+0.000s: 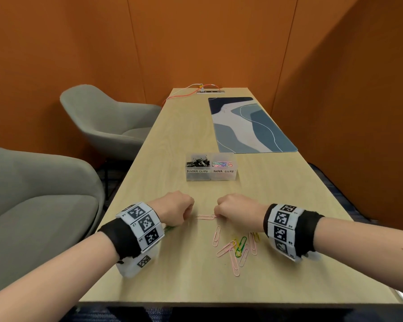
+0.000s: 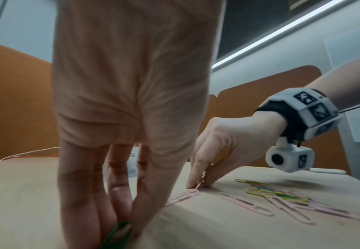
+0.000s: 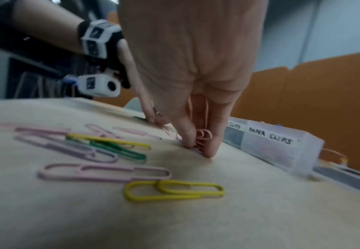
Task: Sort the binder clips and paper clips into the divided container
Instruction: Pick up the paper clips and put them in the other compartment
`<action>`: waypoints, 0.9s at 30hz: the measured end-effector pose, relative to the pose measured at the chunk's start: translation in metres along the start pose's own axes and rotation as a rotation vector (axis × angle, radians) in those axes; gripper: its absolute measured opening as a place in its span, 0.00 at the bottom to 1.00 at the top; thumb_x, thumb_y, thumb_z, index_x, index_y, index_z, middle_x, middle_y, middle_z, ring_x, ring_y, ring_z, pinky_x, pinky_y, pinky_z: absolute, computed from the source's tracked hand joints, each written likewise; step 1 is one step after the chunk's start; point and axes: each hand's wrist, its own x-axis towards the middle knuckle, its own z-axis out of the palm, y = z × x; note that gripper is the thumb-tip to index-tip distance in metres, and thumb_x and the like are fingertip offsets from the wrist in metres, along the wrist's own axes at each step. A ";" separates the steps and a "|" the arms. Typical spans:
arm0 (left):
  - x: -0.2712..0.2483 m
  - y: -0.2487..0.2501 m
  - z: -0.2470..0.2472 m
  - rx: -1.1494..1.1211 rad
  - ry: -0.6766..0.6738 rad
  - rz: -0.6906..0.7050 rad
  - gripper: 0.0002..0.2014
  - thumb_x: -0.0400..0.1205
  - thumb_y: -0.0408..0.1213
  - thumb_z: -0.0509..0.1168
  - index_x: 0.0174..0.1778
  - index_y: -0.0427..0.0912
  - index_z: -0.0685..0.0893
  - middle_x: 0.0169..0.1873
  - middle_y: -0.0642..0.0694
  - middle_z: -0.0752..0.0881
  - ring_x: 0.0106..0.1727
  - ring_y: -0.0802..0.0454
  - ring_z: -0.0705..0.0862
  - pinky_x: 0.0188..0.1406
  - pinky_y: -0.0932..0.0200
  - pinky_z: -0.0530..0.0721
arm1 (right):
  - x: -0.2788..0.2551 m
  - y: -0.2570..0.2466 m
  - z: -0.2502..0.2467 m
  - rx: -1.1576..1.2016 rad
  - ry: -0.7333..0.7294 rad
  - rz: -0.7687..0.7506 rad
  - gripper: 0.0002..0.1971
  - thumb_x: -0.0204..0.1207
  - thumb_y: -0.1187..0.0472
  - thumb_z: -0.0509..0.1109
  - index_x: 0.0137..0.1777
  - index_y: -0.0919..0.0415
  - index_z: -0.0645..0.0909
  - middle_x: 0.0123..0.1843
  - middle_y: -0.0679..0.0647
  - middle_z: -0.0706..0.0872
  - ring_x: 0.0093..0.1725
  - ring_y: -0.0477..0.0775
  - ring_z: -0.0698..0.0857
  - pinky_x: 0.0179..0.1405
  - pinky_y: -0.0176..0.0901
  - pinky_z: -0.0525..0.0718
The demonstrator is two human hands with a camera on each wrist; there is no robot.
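The right hand has its fingertips down on the tabletop, pinching pink paper clips between thumb and forefinger. One pink clip lies flat between the two hands, its near end at the right fingertips. The left hand is curled with fingertips on the tabletop, holding a green paper clip against its fingers. Behind the right hand, toward the person, lies a loose scatter of pink, yellow and green paper clips. Beyond both hands stands the divided container, apart from them, with black binder clips in its left compartment and coloured paper clips in its right. Farther off lies a blue patterned mat; grey chairs stand left of the left hand.
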 end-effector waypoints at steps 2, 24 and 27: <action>0.000 0.002 -0.002 -0.016 -0.002 0.038 0.12 0.77 0.27 0.60 0.54 0.41 0.81 0.41 0.49 0.81 0.48 0.48 0.79 0.43 0.59 0.76 | 0.001 -0.006 -0.001 -0.081 -0.008 -0.008 0.12 0.77 0.72 0.59 0.56 0.68 0.80 0.55 0.64 0.82 0.55 0.66 0.81 0.44 0.52 0.75; 0.015 0.016 0.009 -0.015 0.130 0.240 0.08 0.80 0.33 0.64 0.53 0.39 0.83 0.47 0.42 0.88 0.46 0.49 0.81 0.41 0.64 0.71 | -0.003 0.011 0.012 -0.115 0.061 0.048 0.12 0.79 0.74 0.53 0.59 0.69 0.73 0.58 0.66 0.78 0.58 0.66 0.78 0.42 0.52 0.72; 0.020 0.016 -0.004 -0.067 0.088 0.227 0.07 0.79 0.34 0.66 0.51 0.38 0.85 0.41 0.43 0.87 0.39 0.54 0.78 0.39 0.64 0.73 | 0.001 0.015 0.016 -0.064 0.081 0.078 0.11 0.79 0.74 0.54 0.57 0.69 0.74 0.57 0.66 0.78 0.56 0.66 0.78 0.44 0.54 0.74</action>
